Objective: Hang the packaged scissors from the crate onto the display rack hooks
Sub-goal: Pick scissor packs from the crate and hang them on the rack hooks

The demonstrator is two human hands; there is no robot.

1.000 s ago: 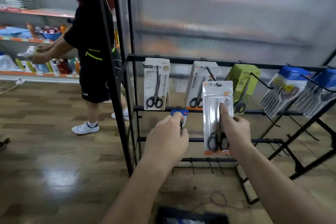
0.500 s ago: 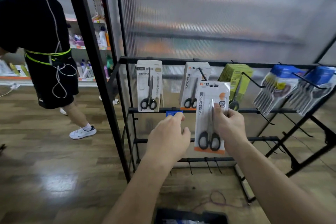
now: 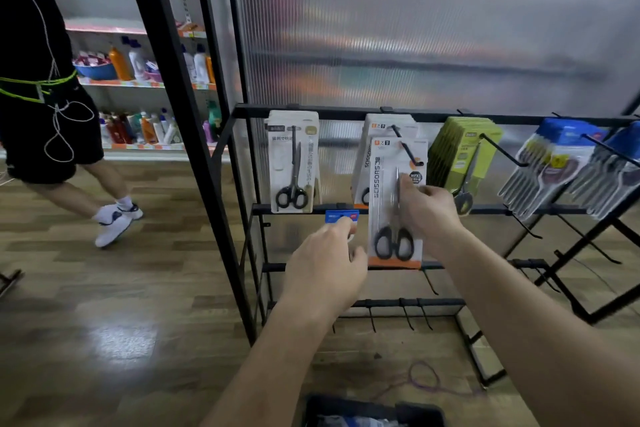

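Note:
My right hand grips a white-and-orange packaged pair of scissors by its right edge, held upright against the display rack. The pack's top lies over the black hook, in front of a like pack hanging there; I cannot tell whether the hook passes through its hole. My left hand hovers lower left with loosely curled fingers, its index tip at a blue price tag on the rack bar. The dark crate shows at the bottom edge.
Another scissors pack hangs to the left, green packs and blue fork packs to the right. Bare hooks line the lower bars. A person walks at far left before stocked shelves.
My right hand has raised the pack up and right, so its top now meets the hook. My left hand has dropped slightly below the blue tag. The person has walked further left.

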